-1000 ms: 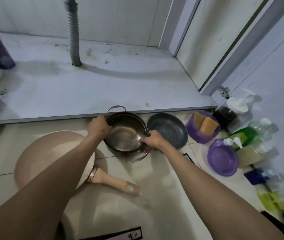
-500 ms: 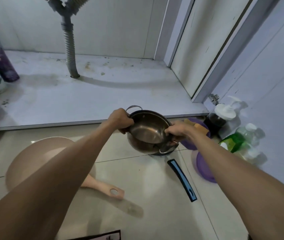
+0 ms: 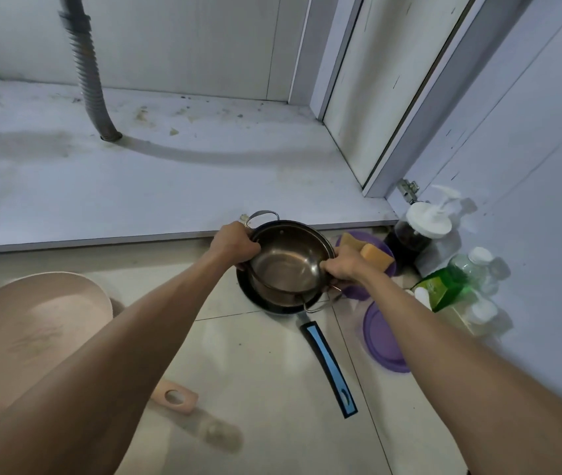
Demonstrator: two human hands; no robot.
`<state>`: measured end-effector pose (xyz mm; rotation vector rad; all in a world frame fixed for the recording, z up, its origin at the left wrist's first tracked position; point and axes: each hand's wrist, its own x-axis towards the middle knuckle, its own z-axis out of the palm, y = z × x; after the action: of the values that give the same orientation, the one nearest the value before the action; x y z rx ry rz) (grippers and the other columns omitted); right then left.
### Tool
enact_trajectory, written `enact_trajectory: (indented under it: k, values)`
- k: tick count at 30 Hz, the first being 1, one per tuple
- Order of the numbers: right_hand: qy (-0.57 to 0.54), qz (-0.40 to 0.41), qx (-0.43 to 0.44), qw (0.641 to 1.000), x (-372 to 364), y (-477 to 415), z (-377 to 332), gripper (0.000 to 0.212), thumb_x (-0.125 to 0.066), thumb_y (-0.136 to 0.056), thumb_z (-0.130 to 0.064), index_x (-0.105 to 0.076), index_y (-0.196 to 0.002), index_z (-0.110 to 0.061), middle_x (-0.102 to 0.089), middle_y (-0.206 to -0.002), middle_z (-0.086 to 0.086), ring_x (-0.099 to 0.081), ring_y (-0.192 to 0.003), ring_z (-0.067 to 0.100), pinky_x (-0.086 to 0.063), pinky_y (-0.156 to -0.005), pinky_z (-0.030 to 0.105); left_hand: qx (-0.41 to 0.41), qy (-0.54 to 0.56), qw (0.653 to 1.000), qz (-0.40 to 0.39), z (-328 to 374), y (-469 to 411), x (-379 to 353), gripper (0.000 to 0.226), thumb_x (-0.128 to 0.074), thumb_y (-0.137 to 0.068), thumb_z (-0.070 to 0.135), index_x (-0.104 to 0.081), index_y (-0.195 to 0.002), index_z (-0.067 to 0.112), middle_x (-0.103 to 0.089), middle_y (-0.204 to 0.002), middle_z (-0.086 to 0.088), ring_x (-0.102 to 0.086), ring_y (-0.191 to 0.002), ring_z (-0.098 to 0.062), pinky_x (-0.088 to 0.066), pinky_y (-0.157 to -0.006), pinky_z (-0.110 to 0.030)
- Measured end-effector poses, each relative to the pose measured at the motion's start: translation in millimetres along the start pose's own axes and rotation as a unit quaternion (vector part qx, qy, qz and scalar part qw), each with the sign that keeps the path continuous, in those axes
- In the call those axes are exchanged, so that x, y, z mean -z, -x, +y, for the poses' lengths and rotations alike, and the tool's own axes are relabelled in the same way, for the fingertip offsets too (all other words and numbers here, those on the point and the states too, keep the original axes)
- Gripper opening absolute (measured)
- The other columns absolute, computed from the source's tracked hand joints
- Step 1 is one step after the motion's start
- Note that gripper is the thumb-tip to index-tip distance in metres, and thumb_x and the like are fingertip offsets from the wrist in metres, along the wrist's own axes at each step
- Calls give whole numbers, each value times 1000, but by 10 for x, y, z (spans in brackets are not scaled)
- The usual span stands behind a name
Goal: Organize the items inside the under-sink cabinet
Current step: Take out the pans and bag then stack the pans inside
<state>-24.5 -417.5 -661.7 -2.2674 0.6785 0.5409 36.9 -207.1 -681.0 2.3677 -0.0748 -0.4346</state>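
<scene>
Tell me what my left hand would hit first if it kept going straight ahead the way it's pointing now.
Probably the front edge of the cabinet floor, just beyond the left hand gripping the steel pot. If held above that edge, the way looks free; depth is unclear.

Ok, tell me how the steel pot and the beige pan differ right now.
The steel pot is shiny bare metal with two loop handles; the beige pan is matte and has one long handle with a hole. The pot is gripped by the left hand and right hand over a dark frying pan; the beige pan lies untouched on the tiled floor. Both are round and empty.
</scene>
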Motion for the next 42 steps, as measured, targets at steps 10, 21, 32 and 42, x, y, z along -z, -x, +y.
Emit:
enact_trajectory:
  k: [10,21,32,42]
  values:
    - [-43,33,-10,999,-202,-138,183,12,-61,-93,-26,-57,-88,-16,-71,-86,12,-72,-82,28,-61,-73,37,47,-35,998,-1,-207,-147,-167,27,-54,-66,28,-72,-85,21,-70,-74,0,-69,-66,-21,-60,-69,-34]
    - [-105,-66,-96,988,-195,-94,240,40,-59,-95,-42,-55,-105,-3,-70,-102,21,-71,-83,30,-60,-69,38,132,35,987,-81,-244,-163,-215,24,-61,-82,25,-62,-88,2,-63,-84,-11,-64,-82,-27,-58,-66,-35]
    - [-12,-110,-35,993,-238,-70,-200,11,-57,-92,0,-57,-82,3,-66,-61,15,-66,-47,22,-57,-46,30,150,54,982,-105,-249,112,171,18,-51,-84,10,-62,-78,-3,-65,-60,-14,-67,-53,-29,-61,-64,-40]
    - [36,-186,105,976,-1045,407,-1377,16,-52,-91,-3,-62,-96,8,-71,-91,26,-73,-84,35,-60,-80,47,256,65,963,46,-903,1050,1375,21,-51,-85,11,-63,-91,-4,-69,-70,-19,-68,-57,-28,-59,-52,-32]
